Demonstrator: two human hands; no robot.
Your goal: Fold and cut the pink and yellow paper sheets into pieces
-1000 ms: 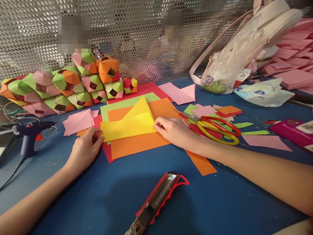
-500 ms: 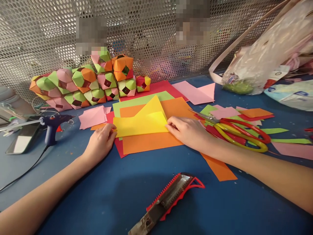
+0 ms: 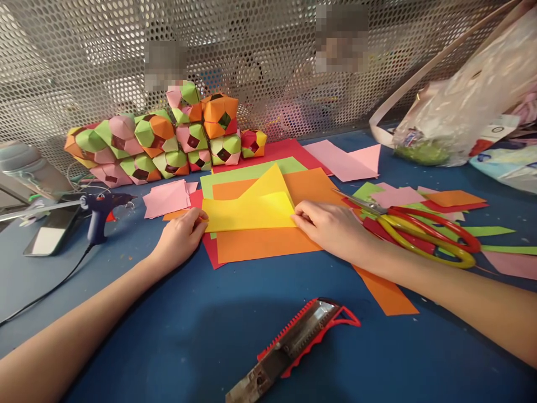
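A folded sheet of yellow paper [image 3: 247,214] lies over an orange sheet [image 3: 260,246], its straight fold toward me and a pointed flap rising at the back. My left hand [image 3: 180,234] pinches the left end of the yellow paper. At the right end, the fingers of my right hand [image 3: 329,226] are closed on the corner. Beneath the orange sheet, green paper [image 3: 285,164] and red paper [image 3: 289,151] show at the edges.
Nearest me lies a red utility knife [image 3: 297,341]. Scissors [image 3: 423,232] rest on paper scraps at right. A glue gun [image 3: 98,215] and phone [image 3: 52,232] are at left. Folded paper balls [image 3: 155,134] stand stacked before a perforated metal screen [image 3: 268,50]. A plastic bag [image 3: 457,106] sits back right.
The whole view has shifted slightly, so things appear a little farther right. Both hands keep their hold on the yellow paper, which looks nearly the same.
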